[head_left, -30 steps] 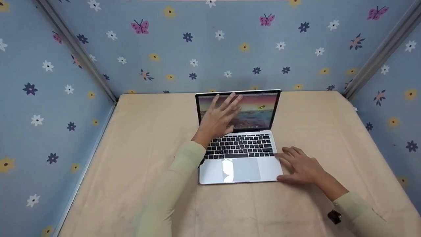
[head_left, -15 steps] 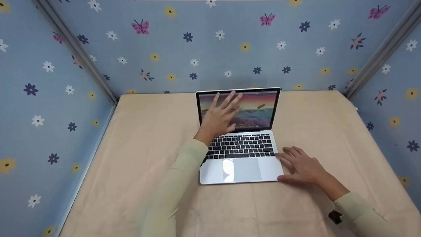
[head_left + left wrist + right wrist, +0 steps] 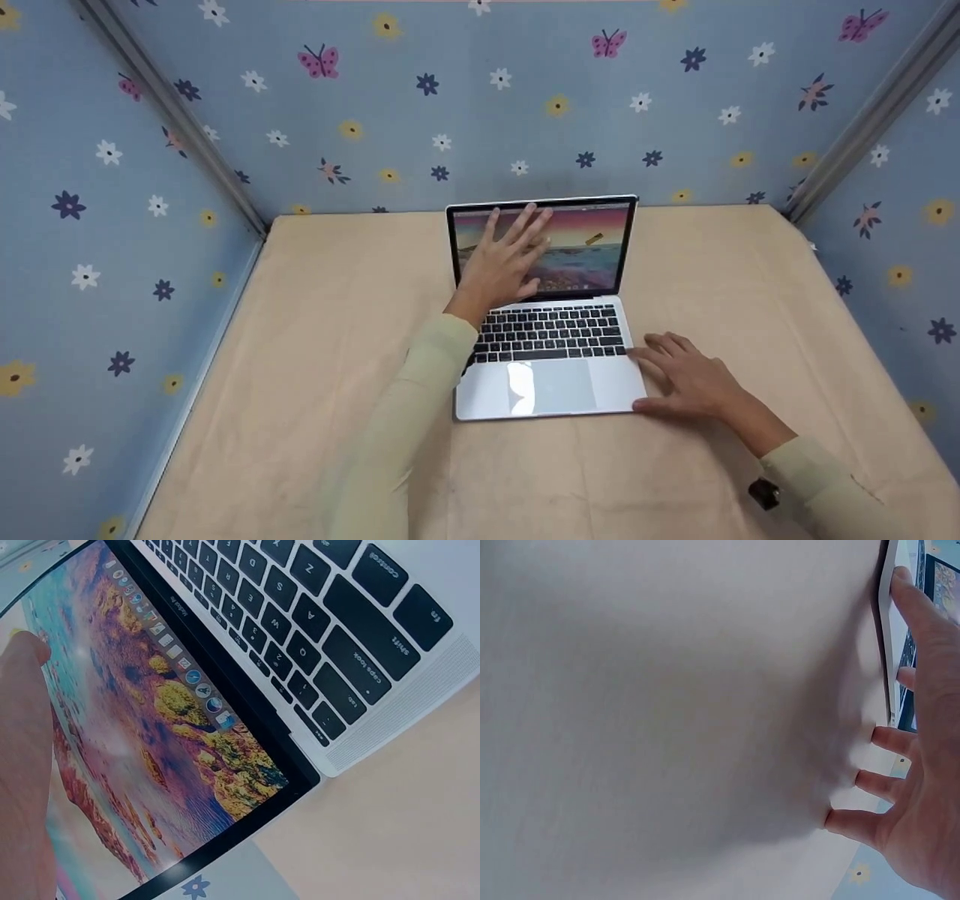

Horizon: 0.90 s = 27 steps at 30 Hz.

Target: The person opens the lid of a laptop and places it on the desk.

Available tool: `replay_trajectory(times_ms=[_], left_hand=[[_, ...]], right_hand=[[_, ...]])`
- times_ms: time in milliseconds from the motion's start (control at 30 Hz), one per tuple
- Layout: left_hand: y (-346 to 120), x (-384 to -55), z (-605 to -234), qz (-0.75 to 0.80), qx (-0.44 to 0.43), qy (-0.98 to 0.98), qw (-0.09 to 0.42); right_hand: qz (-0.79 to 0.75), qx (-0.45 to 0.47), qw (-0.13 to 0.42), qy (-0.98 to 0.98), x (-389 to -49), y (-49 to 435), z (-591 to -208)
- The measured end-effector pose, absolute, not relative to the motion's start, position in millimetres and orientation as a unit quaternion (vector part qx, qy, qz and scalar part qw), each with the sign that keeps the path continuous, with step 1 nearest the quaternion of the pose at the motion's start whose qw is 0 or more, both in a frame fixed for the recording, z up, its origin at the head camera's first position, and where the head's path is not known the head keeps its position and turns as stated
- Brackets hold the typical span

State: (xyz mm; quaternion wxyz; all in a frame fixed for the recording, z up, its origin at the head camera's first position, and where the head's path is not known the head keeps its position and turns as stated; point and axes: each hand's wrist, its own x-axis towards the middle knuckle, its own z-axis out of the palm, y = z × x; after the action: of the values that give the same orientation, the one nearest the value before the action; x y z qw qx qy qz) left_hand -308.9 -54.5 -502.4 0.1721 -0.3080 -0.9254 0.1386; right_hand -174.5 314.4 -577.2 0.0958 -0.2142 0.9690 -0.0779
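A silver laptop (image 3: 622,382) stands opened on the cloth-covered table, its screen (image 3: 577,262) lit with a coastal picture. My left hand (image 3: 501,262) lies spread over the left part of the screen, fingertips near the top bezel, and the forearm hides some of the keyboard (image 3: 555,330). In the left wrist view, part of that hand overlaps the display at the far left. At the laptop's right edge, my right hand (image 3: 690,382) has its thumb at the front corner and index fingertip beside the keys. Its other fingertips touch the table in the right wrist view.
The peach cloth (image 3: 322,337) spreads around the laptop. Blue flowered panels (image 3: 480,97) enclose the back and both sides, with metal posts (image 3: 176,112) at the corners. A small black device (image 3: 765,495) is near the right wrist.
The screen's top edge has shifted slightly upward in the head view as the lid's angle changes, with my left hand on it. My right hand stays put at the laptop's edge.
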Motion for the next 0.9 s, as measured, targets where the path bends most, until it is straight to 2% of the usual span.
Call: replay_trajectory(times_ms=[733, 900], left_hand=[[-52.0, -317.3, -501.2, 0.115, -0.31, -0.93, 0.159], [-51.9, -318.9, -499.4, 0.097, -0.307, -0.936, 0.143]], right_hand=[[-0.084, -0.217, 0.095, 0.968, -175.2, 316.0, -577.4], [-0.084, -0.218, 0.094, 0.968, -175.1, 315.7, -578.7]])
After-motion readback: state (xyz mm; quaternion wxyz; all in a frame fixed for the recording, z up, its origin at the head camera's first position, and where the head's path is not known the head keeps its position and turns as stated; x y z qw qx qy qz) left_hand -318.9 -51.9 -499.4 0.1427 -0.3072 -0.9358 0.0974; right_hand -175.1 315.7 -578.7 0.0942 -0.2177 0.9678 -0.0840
